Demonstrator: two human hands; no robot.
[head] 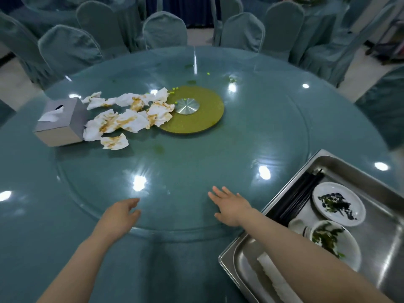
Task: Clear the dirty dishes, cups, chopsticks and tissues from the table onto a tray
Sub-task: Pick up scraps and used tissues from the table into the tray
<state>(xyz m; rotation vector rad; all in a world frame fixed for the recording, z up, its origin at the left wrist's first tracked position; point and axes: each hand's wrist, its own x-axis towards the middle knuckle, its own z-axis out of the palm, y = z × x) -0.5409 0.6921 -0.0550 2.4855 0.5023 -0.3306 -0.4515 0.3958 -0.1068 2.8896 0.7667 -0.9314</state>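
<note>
Neither grip is holding anything: the left hand [122,212] is hovering with fingers loosely curled, the right hand [229,206] is reaching flat with fingers spread over the glass. The stained tissues [129,118] are lying crumpled and orange-smeared in a loose heap, well beyond both hands, between the tissue box [62,123] and the green turntable disc [192,109], some overlapping its rim. A hasty scoop is likely leaving scraps behind or nudging the box. Plates [338,204] and chopsticks [299,195] are already sitting in the steel tray [284,184] at the worktop's [196,160] right edge.
</note>
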